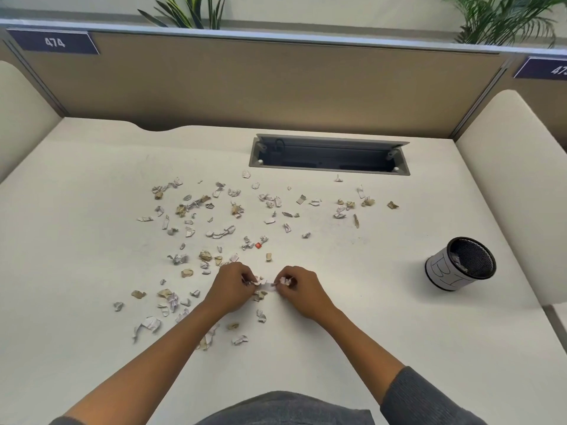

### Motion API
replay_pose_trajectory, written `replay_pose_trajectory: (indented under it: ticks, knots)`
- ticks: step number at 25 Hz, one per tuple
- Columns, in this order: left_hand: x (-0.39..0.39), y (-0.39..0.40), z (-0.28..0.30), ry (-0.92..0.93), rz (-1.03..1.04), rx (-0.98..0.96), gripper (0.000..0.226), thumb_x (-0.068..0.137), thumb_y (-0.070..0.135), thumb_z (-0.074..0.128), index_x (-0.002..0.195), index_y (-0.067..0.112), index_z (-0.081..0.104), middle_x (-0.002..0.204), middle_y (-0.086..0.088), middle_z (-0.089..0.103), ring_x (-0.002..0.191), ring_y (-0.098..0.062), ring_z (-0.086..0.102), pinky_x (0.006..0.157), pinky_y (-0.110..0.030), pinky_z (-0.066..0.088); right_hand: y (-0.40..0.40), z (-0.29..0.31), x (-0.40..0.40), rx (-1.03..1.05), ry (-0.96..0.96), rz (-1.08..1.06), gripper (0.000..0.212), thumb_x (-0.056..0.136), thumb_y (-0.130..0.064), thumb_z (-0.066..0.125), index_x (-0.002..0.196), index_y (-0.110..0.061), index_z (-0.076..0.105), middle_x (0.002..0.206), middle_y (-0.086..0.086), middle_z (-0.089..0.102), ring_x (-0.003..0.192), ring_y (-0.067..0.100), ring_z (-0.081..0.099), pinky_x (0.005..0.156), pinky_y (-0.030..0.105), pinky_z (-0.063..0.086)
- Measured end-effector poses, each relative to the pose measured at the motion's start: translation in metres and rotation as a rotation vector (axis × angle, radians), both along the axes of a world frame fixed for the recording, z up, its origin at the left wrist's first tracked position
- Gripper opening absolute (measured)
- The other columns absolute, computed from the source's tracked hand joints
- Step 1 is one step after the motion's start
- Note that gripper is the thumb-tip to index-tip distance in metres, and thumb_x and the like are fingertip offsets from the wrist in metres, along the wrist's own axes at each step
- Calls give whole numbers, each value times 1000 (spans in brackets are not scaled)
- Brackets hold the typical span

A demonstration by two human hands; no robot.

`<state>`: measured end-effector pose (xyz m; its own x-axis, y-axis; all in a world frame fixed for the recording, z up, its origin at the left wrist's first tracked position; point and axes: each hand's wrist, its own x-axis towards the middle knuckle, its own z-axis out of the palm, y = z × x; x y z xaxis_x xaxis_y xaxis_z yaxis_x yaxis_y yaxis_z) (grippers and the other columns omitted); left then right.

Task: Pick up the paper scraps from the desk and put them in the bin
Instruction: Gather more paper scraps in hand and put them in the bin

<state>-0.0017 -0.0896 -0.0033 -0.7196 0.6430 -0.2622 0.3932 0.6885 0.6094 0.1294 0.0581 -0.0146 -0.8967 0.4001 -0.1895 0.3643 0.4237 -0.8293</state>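
Several crumpled paper scraps (pixel 221 233), white and tan, lie scattered over the middle and left of the white desk (pixel 352 348). One small red scrap (pixel 258 245) sits among them. My left hand (pixel 231 288) and my right hand (pixel 299 289) meet near the desk's centre, fingers pinched on white scraps (pixel 266 283) lying between them. The bin (pixel 460 263), a black mesh cup wrapped in white paper with handwriting, stands upright at the right, well apart from both hands, with some scraps inside.
An open grey cable tray (pixel 329 154) is recessed into the desk behind the scraps. A tan partition (pixel 260 84) closes off the back, with cream side panels left and right. Plants stand behind the partition.
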Motion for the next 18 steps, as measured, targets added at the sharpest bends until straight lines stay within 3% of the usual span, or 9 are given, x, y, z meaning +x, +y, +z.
replay_pose_trajectory:
  ticks: [4, 8, 13, 18]
  knots:
    - [-5, -4, 0, -226, 161, 44, 11, 74, 15, 80, 66, 15, 73, 61, 1, 71, 57, -6, 66, 54, -14, 49, 18, 6, 21, -383, -31, -199, 8, 87, -12, 67, 88, -16, 74, 78, -4, 74, 75, 9, 71, 75, 25, 53]
    - [-8, -4, 8, -561, 291, 214, 6, 73, 6, 81, 70, 5, 76, 74, -12, 75, 75, -21, 75, 73, -27, 58, 41, 14, 42, -619, 34, -301, 8, 89, -6, 67, 89, -10, 74, 87, -1, 74, 80, 11, 72, 84, 21, 55]
    - [0, 13, 21, -802, 340, 333, 2, 76, -5, 75, 75, -3, 74, 86, -23, 74, 78, -24, 74, 69, -18, 58, 73, 32, 71, -662, 130, -434, 12, 90, -4, 67, 88, -10, 77, 87, 5, 72, 84, 14, 72, 90, 23, 56]
    - [24, 44, 30, -877, 300, 343, 5, 78, -5, 74, 82, -7, 72, 89, -23, 74, 82, -25, 75, 70, -18, 57, 127, 63, 106, -594, 289, -674, 16, 91, 3, 61, 88, -8, 73, 84, 3, 73, 75, 8, 70, 77, 14, 56]
